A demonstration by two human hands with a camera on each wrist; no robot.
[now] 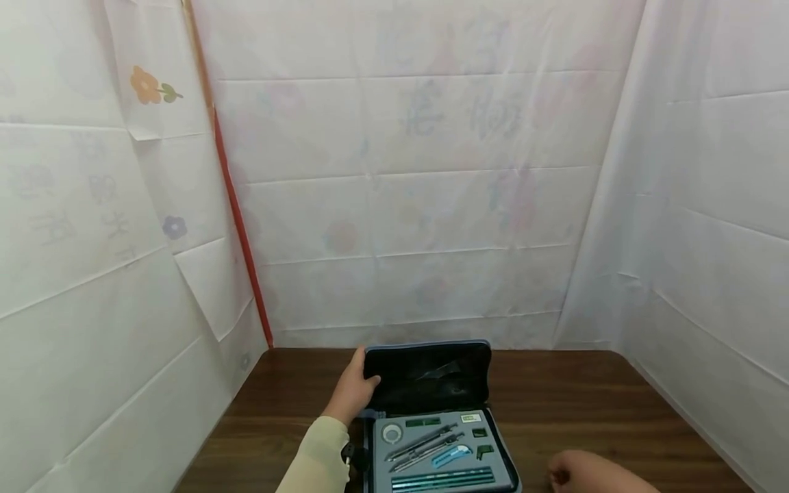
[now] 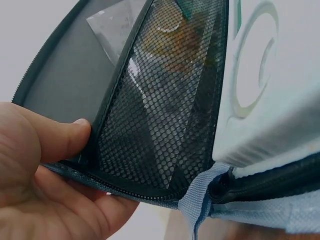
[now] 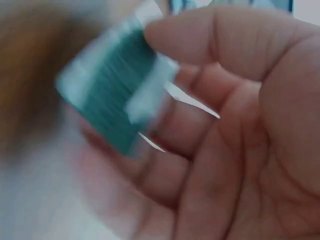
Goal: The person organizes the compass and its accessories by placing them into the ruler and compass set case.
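Observation:
A zippered case (image 1: 516,472) lies open on the table, its dark lid (image 1: 425,394) raised. My left hand (image 1: 354,390) grips the lid's left edge; in the left wrist view the thumb is inside and the fingers are behind. Grey tray (image 1: 502,438) slots hold a tape roll (image 1: 391,433), two slim metallic pens or drafting tools (image 1: 425,448), a blue cutter knife (image 1: 451,456), green pencils (image 1: 442,479) and small green pieces (image 1: 484,451). Right of the case, my right hand (image 1: 585,472) pinches a small flat green-and-white piece (image 3: 112,92), blurred, kind unclear.
The brown wooden table (image 1: 296,390) extends on both sides of the case. White printed cloth (image 1: 407,205) hangs behind and at both sides. A mesh pocket (image 2: 160,110) lines the lid, with a clear plastic bag (image 2: 107,30) partly visible.

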